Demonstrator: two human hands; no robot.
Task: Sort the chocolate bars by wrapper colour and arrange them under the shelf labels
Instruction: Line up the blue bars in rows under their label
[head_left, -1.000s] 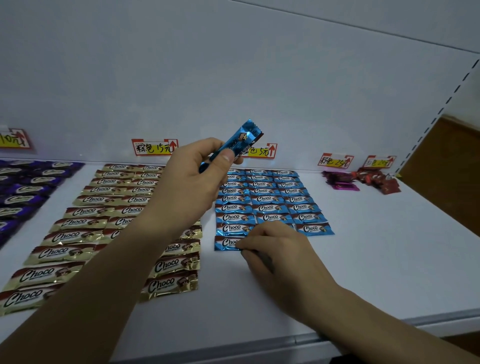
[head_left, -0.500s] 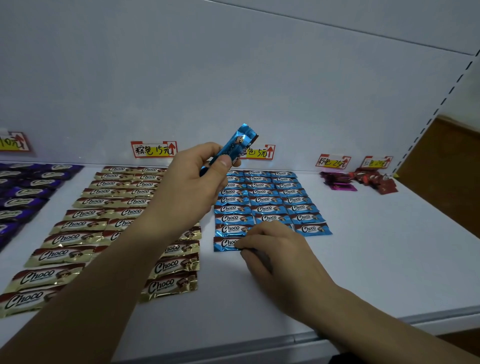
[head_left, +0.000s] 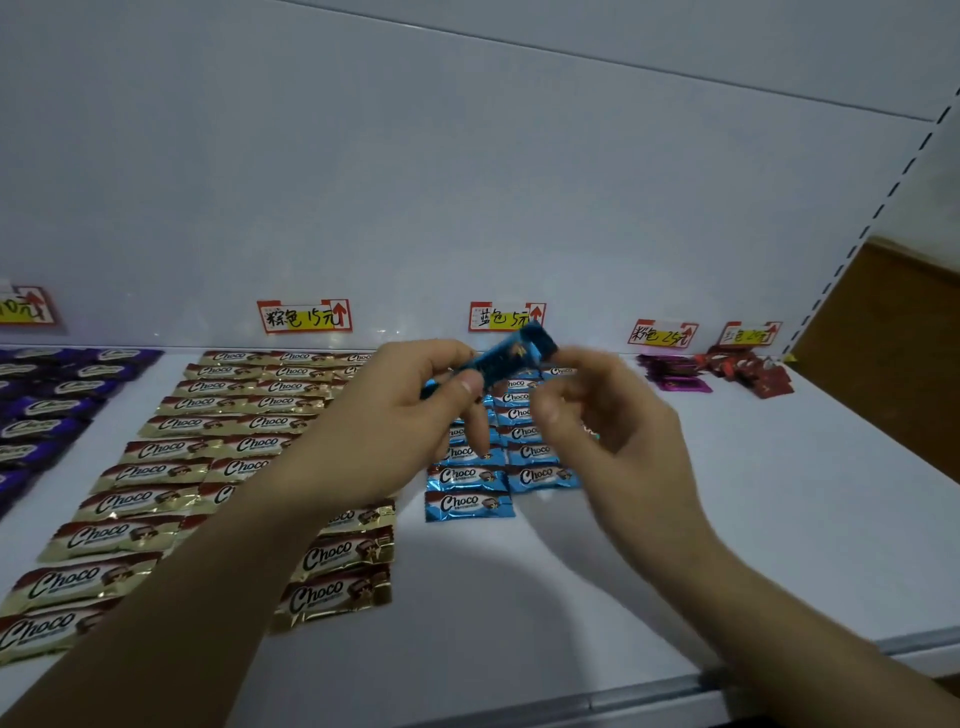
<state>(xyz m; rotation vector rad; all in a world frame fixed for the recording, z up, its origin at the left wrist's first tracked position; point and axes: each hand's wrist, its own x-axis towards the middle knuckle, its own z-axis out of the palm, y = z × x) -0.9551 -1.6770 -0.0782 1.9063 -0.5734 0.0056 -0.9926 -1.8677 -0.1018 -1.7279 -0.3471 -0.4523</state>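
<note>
Pinched between thumb and fingers of the left hand, the blue bar hangs tilted in the air just below the blue label. Right hand, fingers curled and blurred, is at the bar's upper end; whether it grips cannot be told. Blue rows lie on the shelf further below that label.

"Choco" on gold bars, blue bars, "15元" on label

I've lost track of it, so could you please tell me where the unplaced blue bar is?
Head view, centre: the blue bar is held up in the left hand, above the blue rows and just below the middle label.
</note>
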